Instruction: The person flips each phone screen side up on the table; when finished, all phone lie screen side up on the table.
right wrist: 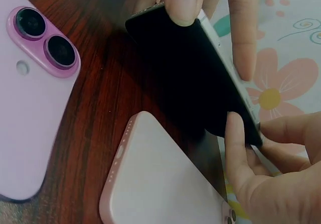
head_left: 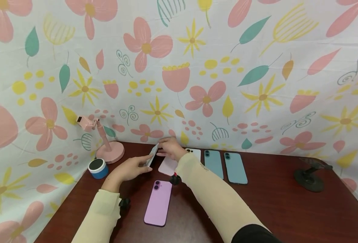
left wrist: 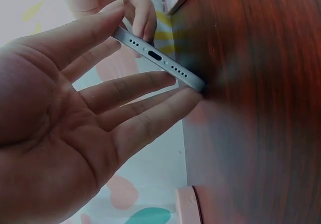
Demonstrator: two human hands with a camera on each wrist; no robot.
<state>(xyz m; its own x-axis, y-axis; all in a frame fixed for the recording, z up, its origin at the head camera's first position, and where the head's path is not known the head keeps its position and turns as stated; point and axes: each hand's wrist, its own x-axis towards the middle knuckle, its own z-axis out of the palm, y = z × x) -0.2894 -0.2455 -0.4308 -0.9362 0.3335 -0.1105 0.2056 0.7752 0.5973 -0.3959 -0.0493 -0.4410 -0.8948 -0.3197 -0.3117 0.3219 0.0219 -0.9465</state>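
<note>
I'm watching the left hand and right hand pinching a tilted phone between their fingers; only the left wrist view is showing its port, only the right its black screen.

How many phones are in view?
6: the held phone, gripped by left hand and right hand; then rightward, pink phone, white phone, left blue phone, right blue phone; purple phone nearest the viewer. More may be hidden.
</note>
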